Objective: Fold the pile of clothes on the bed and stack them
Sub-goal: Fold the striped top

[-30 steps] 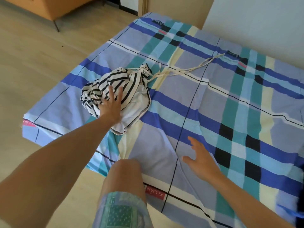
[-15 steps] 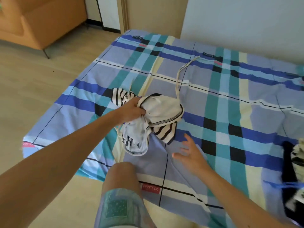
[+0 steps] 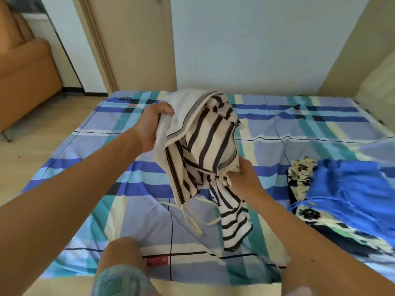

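A cream garment with black stripes [image 3: 205, 146] hangs crumpled in the air above the bed [image 3: 85, 167]. My left hand [image 3: 149, 127] grips its upper left part. My right hand [image 3: 243, 178] holds its lower right edge. A striped sleeve and thin cream drawstrings dangle down to the sheet. On the right side of the bed lies a pile with a blue garment [image 3: 352, 189] and a black-and-cream patterned garment [image 3: 301, 178].
The bed has a blue, teal and cream plaid sheet. My knee [image 3: 121, 259] presses against its front edge. An orange sofa [image 3: 25, 82] stands on the wooden floor at the left. A wall and door frame [image 3: 98, 45] rise behind the bed.
My left hand lifted the striped garment off the sheet and carried it to the middle. My right hand rose from the sheet and took hold of it. The view swung right, showing the pile.
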`<state>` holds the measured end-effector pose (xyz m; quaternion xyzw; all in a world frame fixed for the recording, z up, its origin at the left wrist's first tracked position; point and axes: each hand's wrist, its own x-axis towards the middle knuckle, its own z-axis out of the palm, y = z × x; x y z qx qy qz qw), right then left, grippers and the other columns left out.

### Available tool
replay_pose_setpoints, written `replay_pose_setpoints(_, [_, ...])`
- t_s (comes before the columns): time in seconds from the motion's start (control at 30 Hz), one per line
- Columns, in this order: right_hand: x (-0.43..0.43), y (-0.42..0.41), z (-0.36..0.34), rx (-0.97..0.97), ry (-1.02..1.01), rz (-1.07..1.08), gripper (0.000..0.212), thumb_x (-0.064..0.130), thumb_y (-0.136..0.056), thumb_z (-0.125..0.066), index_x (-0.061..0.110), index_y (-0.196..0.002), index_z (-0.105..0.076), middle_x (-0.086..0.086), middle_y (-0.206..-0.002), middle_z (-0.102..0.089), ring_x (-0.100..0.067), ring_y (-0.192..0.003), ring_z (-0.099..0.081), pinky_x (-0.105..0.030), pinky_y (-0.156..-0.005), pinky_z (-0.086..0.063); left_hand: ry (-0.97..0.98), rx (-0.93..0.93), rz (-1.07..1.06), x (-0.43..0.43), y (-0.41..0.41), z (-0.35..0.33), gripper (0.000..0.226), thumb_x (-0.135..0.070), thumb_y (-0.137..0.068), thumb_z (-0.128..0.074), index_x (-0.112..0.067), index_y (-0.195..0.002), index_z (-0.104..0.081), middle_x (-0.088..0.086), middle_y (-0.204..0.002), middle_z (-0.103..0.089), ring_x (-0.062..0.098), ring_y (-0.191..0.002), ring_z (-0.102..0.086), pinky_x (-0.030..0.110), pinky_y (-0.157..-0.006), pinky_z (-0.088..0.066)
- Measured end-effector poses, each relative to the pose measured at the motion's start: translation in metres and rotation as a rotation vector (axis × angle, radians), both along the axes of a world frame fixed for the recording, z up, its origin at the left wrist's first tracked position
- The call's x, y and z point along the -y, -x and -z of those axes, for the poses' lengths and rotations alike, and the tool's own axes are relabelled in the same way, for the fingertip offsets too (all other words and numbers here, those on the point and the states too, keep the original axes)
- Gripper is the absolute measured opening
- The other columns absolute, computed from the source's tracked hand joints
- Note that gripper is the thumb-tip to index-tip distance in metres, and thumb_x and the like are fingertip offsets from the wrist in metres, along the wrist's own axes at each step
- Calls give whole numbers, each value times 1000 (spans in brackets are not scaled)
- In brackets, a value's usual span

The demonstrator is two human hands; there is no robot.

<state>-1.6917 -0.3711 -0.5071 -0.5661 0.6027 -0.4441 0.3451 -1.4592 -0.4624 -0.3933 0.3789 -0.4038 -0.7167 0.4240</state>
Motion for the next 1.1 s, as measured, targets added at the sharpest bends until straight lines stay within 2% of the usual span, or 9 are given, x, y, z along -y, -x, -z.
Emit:
replay_pose_setpoints(0.1, [2, 21, -32, 142, 76, 62, 26, 9, -90, -68, 30, -105, -67, 18, -90, -74, 6, -84, -68, -10, -69, -49, 17, 399, -258, 20, 3, -2, 16, -23, -95, -51, -17, -92, -66, 3, -81, -66, 17, -66, -62, 22, -57, -51])
replay_pose_setpoints(0.23, [6, 36, -62, 182, 90, 59, 35, 3, -91, -64, 12, -125, -63, -2, -113, -73, -13, -102, -69, -27, -88, -54, 288, 930, -361, 28, 15, 12, 32, -34, -98, -56, -17, -125, -57, 6, -109, -57, 23, -99, -54, 36, -88, -46])
replay_pose_setpoints(0.43, [9, 28, -75, 115, 34, 34, 21, 8, -88, -66, 6, -109, -65, -17, -102, -71, -33, -96, -68, -47, -87, -57, 657, 837, 377, -54, 72, 29, 64, -58, -78, -74, -44, -135, -47, -21, -125, -58, -1, -110, -58, 18, -82, -50])
replay_pose_setpoints(0.5, [8, 25, -80, 207, 10, 31, 21, 13, -84, -71, 12, -105, -66, -11, -97, -73, -30, -93, -70, -43, -84, -59, 754, 829, 340, -65, 83, 45, 73, -42, -81, -79, -36, -143, -41, -18, -125, -59, -7, -106, -58, 13, -85, -49])
replay_pose_setpoints(0.63, [8, 30, -93, 294, -21, -102, 34, 18, -77, -80, 19, -108, -67, -1, -97, -76, -18, -91, -74, -33, -82, -60, 816, 720, 71, -68, 87, 43, 35, -14, -92, -68, -14, -127, -59, -3, -107, -69, 3, -92, -64, 19, -80, -49])
replay_pose_setpoints(0.73, [7, 42, -104, 369, -23, -191, 40, 19, -80, -80, 19, -118, -65, -1, -104, -76, -19, -97, -73, -32, -83, -59, 784, 628, 50, -64, 81, 31, 18, -12, -97, -60, -9, -114, -65, 9, -99, -72, 15, -90, -68, 26, -79, -54])
replay_pose_setpoints(0.83, [7, 46, -118, 296, -15, -180, 12, 33, -91, -71, 34, -103, -73, 7, -97, -77, -8, -92, -73, -25, -79, -59, 790, 570, 63, -64, 78, 15, 19, -26, -101, -55, -11, -103, -68, 6, -93, -73, 11, -85, -69, 25, -78, -54])
replay_pose_setpoints(0.9, [6, 46, -129, 196, 6, -97, 20, 46, -95, -61, 45, -81, -75, 19, -82, -75, 3, -78, -70, -22, -72, -56, 845, 639, 75, -60, 75, 4, 25, -36, -99, -57, -15, -93, -69, 0, -81, -71, 5, -74, -64, 19, -69, -50])
replay_pose_setpoints(1.1, [8, 54, -145, 4, 50, 37, 37, 56, -95, -55, 23, -90, -72, 5, -90, -75, -12, -89, -70, -27, -79, -53, 1021, 996, 105, -47, 57, -28, 27, -15, -83, -73, -33, -76, -55, -14, -67, -61, 1, -62, -58, 18, -58, -40])
